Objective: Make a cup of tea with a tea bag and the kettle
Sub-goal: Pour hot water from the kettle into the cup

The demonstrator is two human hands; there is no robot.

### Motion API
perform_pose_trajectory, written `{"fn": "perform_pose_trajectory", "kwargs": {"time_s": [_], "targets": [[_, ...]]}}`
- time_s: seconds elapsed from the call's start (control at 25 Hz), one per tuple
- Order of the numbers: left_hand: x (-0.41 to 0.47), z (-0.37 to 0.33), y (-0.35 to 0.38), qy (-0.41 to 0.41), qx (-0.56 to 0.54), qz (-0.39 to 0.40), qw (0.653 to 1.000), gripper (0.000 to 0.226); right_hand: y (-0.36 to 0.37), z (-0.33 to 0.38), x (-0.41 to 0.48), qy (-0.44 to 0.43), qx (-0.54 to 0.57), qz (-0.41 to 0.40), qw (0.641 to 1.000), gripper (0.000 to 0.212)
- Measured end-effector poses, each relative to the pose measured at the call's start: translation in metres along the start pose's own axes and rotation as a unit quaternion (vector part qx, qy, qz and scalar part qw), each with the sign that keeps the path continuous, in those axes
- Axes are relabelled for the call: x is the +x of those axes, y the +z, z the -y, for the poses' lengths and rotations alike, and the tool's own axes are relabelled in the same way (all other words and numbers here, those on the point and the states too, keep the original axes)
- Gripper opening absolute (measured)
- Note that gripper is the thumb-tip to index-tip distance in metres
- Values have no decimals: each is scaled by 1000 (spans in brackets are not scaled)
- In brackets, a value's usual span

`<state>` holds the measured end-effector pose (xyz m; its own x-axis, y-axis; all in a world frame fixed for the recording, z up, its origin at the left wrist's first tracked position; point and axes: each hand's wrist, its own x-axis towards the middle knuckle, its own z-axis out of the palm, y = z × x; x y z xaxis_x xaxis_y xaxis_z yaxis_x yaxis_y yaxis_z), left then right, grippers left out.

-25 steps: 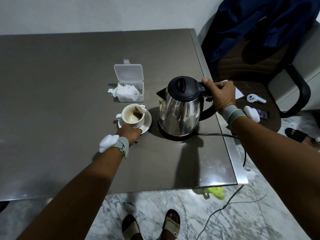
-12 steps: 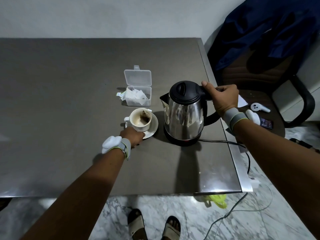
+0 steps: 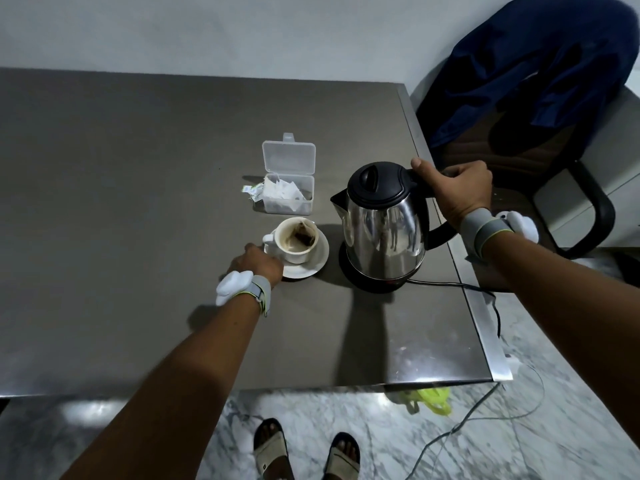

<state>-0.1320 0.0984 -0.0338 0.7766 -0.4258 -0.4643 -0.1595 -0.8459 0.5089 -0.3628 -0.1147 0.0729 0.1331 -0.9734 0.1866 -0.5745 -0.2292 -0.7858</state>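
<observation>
A white cup (image 3: 295, 257) stands on a white saucer (image 3: 314, 263) near the table's middle, with a tea bag (image 3: 300, 237) lying inside it against the stained wall. My left hand (image 3: 258, 265) holds the saucer's near-left rim, fingers curled at its edge. To the right, a steel kettle (image 3: 384, 233) with a shut black lid sits on its black base (image 3: 367, 285). My right hand (image 3: 457, 192) grips the kettle's black handle, thumb on top.
An open clear plastic box (image 3: 289, 195) of tea bags stands behind the cup. The kettle's cord (image 3: 450, 284) runs over the right edge of the grey table (image 3: 121, 202). A chair (image 3: 588, 202) draped with blue cloth stands beyond that edge.
The view has shifted, so everything sits lower and further right in frame. Both hands keep the same holds, and the kettle stays on its base.
</observation>
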Motion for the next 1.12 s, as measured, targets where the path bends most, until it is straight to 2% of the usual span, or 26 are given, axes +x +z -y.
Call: {"fn": "perform_pose_trajectory", "kwargs": {"time_s": [0.12, 0.2, 0.28, 0.52, 1.12], "targets": [[3, -2, -8, 27, 10, -49, 998, 38, -3, 7, -1, -1, -8, -10, 1000, 68], [7, -4, -12, 62, -29, -48, 997, 35, -4, 11, -4, -16, -22, -9, 1000, 58], [12, -7, -14, 82, -62, -40, 994, 31, -5, 16, -6, -29, -34, 0, 999, 58], [20, -7, -16, 99, -83, -17, 991, 28, -3, 24, -8, -36, -68, 10, 997, 79], [34, -11, -22, 86, -100, 5, 991, 30, 3, 66, -5, -91, -193, 48, 976, 74]]}}
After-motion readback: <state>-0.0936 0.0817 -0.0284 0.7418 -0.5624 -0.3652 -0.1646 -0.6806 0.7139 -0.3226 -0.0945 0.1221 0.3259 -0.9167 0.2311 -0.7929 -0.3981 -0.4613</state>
